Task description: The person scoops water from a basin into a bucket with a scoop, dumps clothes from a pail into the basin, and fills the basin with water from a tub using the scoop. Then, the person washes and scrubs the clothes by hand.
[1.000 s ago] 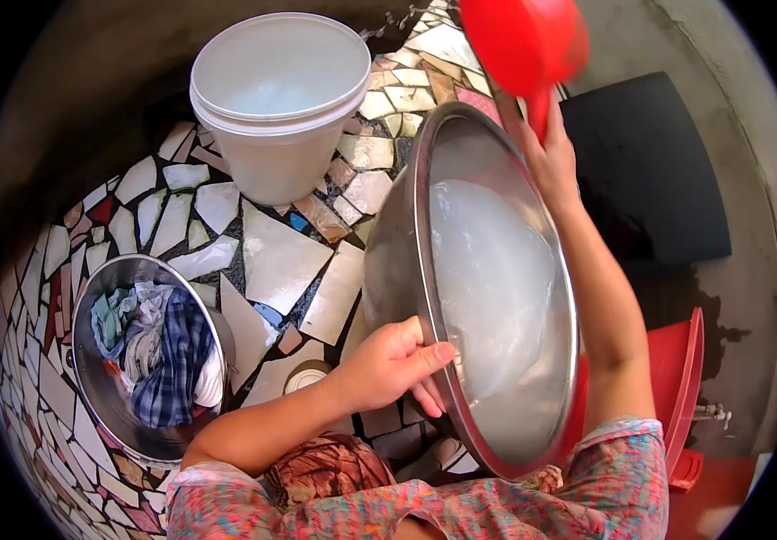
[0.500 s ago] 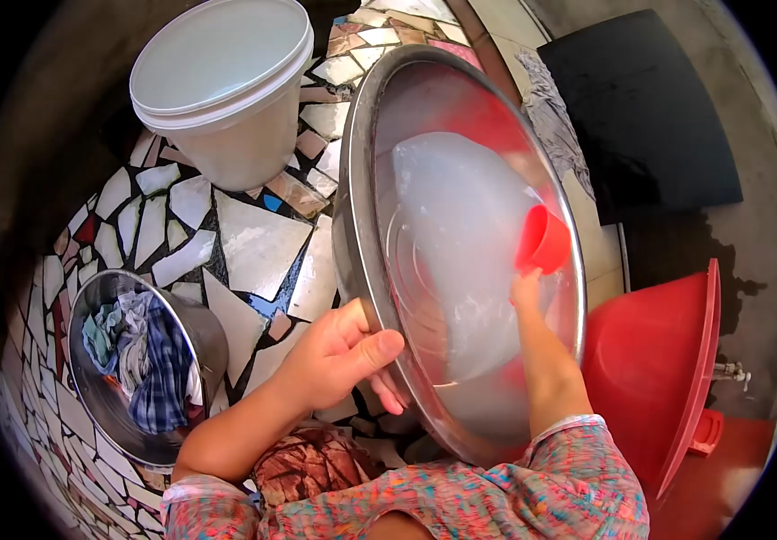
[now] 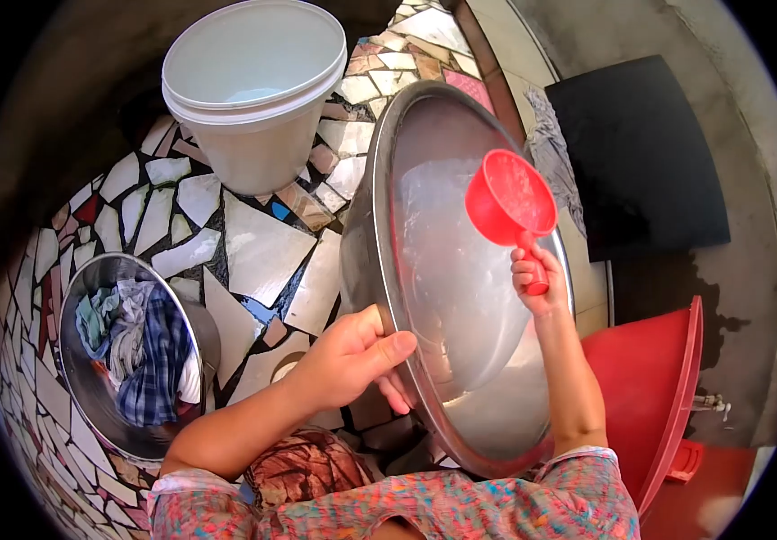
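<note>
A large metal basin point(image 3: 379, 216) stands tilted in front of me, with cloudy water point(image 3: 469, 297) inside. My left hand point(image 3: 361, 355) grips its near left rim, thumb on top and fingers below. My right hand point(image 3: 537, 274) is closed around the handle of a red dipper point(image 3: 507, 200), held above the right part of the basin. Whitish liquid shows inside the dipper, its mouth facing up towards me.
A white bucket point(image 3: 253, 144) stands at the upper left. At the lower left, a metal pot point(image 3: 208, 337) holds clothes point(image 3: 150, 351). On the right are a red tub point(image 3: 632, 387), a black panel point(image 3: 645, 157) and a tap point(image 3: 713, 403). Broken tiles point(image 3: 262, 247) cover the floor.
My right hand has lifted the red dipper up from the water, its mouth now facing up. My left hand still holds the rim. The basin's tilt looks changed, and its water surface has shifted.
</note>
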The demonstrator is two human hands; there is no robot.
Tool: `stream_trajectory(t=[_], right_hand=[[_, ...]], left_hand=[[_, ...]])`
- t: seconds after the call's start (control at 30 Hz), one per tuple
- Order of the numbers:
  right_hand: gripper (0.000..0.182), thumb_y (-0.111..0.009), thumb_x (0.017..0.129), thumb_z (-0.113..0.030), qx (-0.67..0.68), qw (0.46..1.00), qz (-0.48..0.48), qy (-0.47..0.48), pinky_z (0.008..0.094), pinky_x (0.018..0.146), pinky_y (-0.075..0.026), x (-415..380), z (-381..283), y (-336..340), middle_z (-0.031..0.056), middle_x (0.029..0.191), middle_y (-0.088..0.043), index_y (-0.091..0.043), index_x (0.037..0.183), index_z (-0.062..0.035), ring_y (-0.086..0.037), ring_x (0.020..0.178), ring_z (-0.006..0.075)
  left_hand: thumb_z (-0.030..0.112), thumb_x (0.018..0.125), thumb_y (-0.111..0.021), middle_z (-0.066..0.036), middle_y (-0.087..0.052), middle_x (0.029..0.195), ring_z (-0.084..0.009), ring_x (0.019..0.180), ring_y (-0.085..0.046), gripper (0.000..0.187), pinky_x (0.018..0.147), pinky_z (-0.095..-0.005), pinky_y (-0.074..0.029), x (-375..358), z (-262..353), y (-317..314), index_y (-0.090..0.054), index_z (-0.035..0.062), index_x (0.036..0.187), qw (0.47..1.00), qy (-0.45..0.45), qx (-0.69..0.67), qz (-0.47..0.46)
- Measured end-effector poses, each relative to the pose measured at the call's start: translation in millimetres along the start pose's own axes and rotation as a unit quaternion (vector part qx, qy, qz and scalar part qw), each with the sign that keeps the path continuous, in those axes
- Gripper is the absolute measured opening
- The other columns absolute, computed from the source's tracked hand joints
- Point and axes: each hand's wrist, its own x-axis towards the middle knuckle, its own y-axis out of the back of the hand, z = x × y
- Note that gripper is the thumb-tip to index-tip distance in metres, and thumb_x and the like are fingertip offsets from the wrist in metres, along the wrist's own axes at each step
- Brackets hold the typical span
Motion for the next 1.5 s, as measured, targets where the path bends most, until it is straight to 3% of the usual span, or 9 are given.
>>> stream_trajectory(t=[0.37,0.67,0.93,1.0,1.03,1.1,1.2,1.37,1.5], right_hand=[[0.022,-0.052,0.084,-0.009,-0.356,0.924,-0.089,0.109,0.0192,0.045,-0.042,-6.1,-32.3,-269.9,0.0120,0.081,-0.053,-0.043,0.098,0.0060,-0.050,0.059,0.0100],[0.036,-0.059,0.081,-0.010,-0.535,0.815,-0.076,0.209,0.0205,0.048,-0.044,53.8,-3.1,-334.1,0.0103,0.081,-0.057,-0.047,0.113,-0.0001,-0.052,0.060,0.0104],[0.065,-0.061,0.078,-0.013,-0.734,0.590,-0.027,0.337,0.0270,0.054,-0.045,64.5,30.1,-350.8,0.0061,0.077,-0.058,-0.034,0.137,-0.0053,-0.054,0.063,0.0111],[0.065,-0.060,0.080,-0.016,-0.746,0.295,-0.143,0.579,0.0256,0.054,-0.046,79.8,24.9,-341.9,0.0049,0.078,-0.058,-0.031,0.138,-0.0082,-0.055,0.063,0.0102],[0.065,-0.060,0.080,-0.016,-0.748,0.297,-0.141,0.577,0.0256,0.054,-0.046,78.9,22.4,-338.4,0.0049,0.078,-0.058,-0.031,0.138,-0.0082,-0.055,0.063,0.0102],[0.043,-0.049,0.083,-0.018,-0.742,0.256,-0.087,0.614,0.0376,0.079,-0.044,73.9,17.4,-332.0,0.0227,0.093,-0.058,-0.041,0.126,-0.0111,-0.058,0.089,0.0365],[0.065,-0.057,0.083,-0.017,-0.701,0.360,-0.098,0.608,0.0237,0.053,-0.045,80.1,-15.9,-270.7,0.0048,0.079,-0.057,-0.027,0.140,-0.0117,-0.054,0.063,0.0088],[0.038,-0.052,0.080,-0.012,-0.609,0.699,0.206,0.314,0.0257,0.037,-0.039,49.2,-39.3,-65.0,0.0020,0.065,-0.049,-0.049,0.118,-0.0109,-0.050,0.046,0.0113],[0.056,-0.055,0.080,-0.018,-0.529,0.733,0.398,0.157,0.0306,0.040,-0.042,19.3,-17.4,118.4,0.0068,0.070,-0.051,-0.034,0.131,-0.0080,-0.052,0.050,0.0169]], left_hand=[[0.027,0.095,-0.044,-0.017,-0.061,0.091,-0.0245,0.068,-0.065,0.031,0.056,-0.0302,-0.056,4.1,-4.3,-2.7,-0.043,-0.0019,0.106,0.999,-0.008,-0.002,-0.046],[0.024,0.094,-0.045,-0.014,-0.062,0.086,-0.0193,0.064,-0.064,0.029,0.054,-0.0273,-0.055,-2.2,-2.1,4.9,-0.045,-0.0020,0.106,1.000,-0.010,-0.015,-0.026],[0.022,0.094,-0.045,-0.013,-0.062,0.087,-0.0170,0.058,-0.063,0.031,0.051,-0.0245,-0.053,-3.3,-4.0,6.6,-0.043,-0.0034,0.112,1.000,-0.011,-0.010,-0.018],[0.022,0.094,-0.046,-0.013,-0.062,0.084,-0.0174,0.059,-0.063,0.030,0.050,-0.0242,-0.053,-2.2,-4.1,5.3,-0.043,-0.0038,0.109,1.000,-0.013,-0.017,-0.018],[0.022,0.094,-0.046,-0.013,-0.062,0.084,-0.0174,0.059,-0.063,0.030,0.050,-0.0242,-0.053,-1.4,-6.1,5.5,-0.043,-0.0038,0.109,1.000,-0.009,-0.019,-0.019],[0.021,0.093,-0.047,-0.013,-0.062,0.082,-0.0177,0.059,-0.063,0.027,0.049,-0.0245,-0.053,0.2,-10.3,6.5,-0.043,-0.0036,0.104,1.000,0.002,0.005,-0.010],[0.022,0.093,-0.047,-0.014,-0.062,0.079,-0.0181,0.060,-0.064,0.026,0.050,-0.0254,-0.054,0.1,-10.1,2.8,-0.043,-0.0031,0.101,1.000,0.003,-0.004,-0.014],[0.022,0.093,-0.048,-0.011,-0.060,0.083,-0.0165,0.064,-0.062,0.025,0.052,-0.0256,-0.055,-0.8,1.8,-4.7,-0.045,-0.0017,0.101,1.000,-0.001,0.002,-0.013],[0.021,0.094,-0.047,-0.012,-0.060,0.086,-0.0168,0.064,-0.063,0.023,0.053,-0.0262,-0.055,2.0,-0.7,-6.2,-0.044,-0.0009,0.102,1.000,0.012,-0.012,-0.022]])
